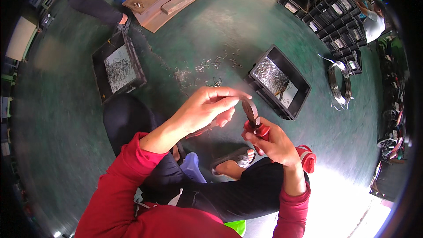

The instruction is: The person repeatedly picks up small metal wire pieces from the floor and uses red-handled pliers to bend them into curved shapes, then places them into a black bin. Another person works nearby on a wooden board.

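My right hand [277,146] is wrapped round the red handles of a pair of pliers [251,113], whose dark metal jaws point up and slightly left. Close by the jaw tips, my left hand [203,111] pinches with thumb and forefinger; whatever it holds there is too small to make out. Beyond the hands, several bent wire pieces [205,65] lie scattered on the green floor. To the right, a black crate [299,99] contains a heap of similar wire pieces [271,74].
Another black crate [140,72] with wire pieces stands at the left. A wire coil [339,86] lies on the right, below stacked black crates [335,11]. Cardboard [152,20] is spread near a seated person [90,0]. A red object [308,158] sits beside my knee.
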Action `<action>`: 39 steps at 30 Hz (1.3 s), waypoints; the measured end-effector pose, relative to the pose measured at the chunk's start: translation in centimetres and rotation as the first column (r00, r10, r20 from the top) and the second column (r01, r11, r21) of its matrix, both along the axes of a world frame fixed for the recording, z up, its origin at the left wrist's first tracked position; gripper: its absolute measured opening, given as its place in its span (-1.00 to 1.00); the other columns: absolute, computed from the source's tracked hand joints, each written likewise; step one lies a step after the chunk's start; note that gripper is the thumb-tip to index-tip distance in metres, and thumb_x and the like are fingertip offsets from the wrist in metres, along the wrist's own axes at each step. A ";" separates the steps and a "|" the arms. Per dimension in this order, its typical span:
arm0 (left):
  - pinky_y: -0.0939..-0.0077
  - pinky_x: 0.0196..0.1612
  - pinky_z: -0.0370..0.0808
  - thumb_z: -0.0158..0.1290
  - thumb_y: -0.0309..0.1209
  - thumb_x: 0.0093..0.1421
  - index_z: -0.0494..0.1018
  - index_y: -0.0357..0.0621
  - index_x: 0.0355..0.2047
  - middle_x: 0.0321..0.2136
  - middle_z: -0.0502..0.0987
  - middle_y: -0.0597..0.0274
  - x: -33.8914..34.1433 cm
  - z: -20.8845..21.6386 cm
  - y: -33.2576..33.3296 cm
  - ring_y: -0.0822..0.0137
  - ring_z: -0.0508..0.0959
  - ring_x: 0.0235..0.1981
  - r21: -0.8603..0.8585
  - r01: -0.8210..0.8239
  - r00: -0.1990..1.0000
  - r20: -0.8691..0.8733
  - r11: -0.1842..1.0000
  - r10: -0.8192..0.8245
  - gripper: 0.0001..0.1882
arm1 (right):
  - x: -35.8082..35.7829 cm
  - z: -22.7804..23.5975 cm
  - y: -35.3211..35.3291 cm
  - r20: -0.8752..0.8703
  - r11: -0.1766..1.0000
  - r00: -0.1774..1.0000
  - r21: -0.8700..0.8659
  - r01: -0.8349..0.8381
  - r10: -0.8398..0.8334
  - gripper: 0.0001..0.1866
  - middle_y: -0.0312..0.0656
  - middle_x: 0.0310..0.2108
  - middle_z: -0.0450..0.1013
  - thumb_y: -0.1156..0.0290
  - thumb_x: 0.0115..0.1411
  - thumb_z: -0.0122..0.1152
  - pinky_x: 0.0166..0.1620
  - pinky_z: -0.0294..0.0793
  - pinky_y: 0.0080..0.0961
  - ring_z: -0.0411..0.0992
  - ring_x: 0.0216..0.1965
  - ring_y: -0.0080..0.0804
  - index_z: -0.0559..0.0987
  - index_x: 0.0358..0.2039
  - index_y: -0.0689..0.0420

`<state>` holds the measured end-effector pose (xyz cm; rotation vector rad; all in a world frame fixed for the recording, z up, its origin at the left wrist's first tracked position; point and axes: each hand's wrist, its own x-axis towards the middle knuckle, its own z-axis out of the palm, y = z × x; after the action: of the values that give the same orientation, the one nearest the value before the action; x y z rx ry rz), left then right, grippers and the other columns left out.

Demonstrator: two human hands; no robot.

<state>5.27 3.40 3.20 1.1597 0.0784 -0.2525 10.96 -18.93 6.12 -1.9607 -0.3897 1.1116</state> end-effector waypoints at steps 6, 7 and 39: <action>0.67 -0.52 0.32 -0.11 -0.40 0.38 0.48 -0.23 0.01 -0.67 0.36 0.42 -0.1 -0.3 0.1 0.61 0.34 -0.64 -0.035 0.001 1.000 0.002 0.999 -0.001 -0.71 | -0.1 -0.6 -0.2 -0.007 1.000 1.000 0.028 0.008 -0.008 -0.67 -0.18 -0.39 0.51 0.27 0.21 0.25 -0.18 0.44 -0.51 0.44 -0.31 -0.56 0.51 -0.13 0.24; 0.68 -0.53 0.32 -0.11 -0.40 0.38 0.48 -0.23 0.01 -0.67 0.36 0.42 -0.2 -0.3 0.1 0.62 0.34 -0.64 -0.041 -0.002 1.000 0.016 0.999 0.002 -0.71 | -0.1 -0.7 -0.4 0.006 1.000 1.000 0.030 0.004 -0.004 -0.67 -0.19 -0.41 0.50 0.27 0.21 0.24 -0.23 0.46 -0.51 0.44 -0.34 -0.57 0.51 -0.13 0.24; 0.71 -0.64 0.21 -0.25 -0.43 0.41 0.42 -0.14 0.09 -0.75 0.26 0.48 -0.3 0.4 -2.3 0.66 0.22 -0.75 0.271 0.016 0.993 0.108 0.963 -0.046 -0.66 | -0.4 -2.0 -0.3 0.569 0.995 0.819 -0.018 0.097 -0.070 -0.74 -0.13 -0.71 0.25 0.36 0.07 0.35 -0.49 0.27 -0.40 0.12 -0.64 -0.39 0.44 -0.45 0.22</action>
<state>5.02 1.10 3.57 1.4452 -0.0058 -0.2073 10.60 -19.20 4.11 -2.3099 -0.5869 0.4538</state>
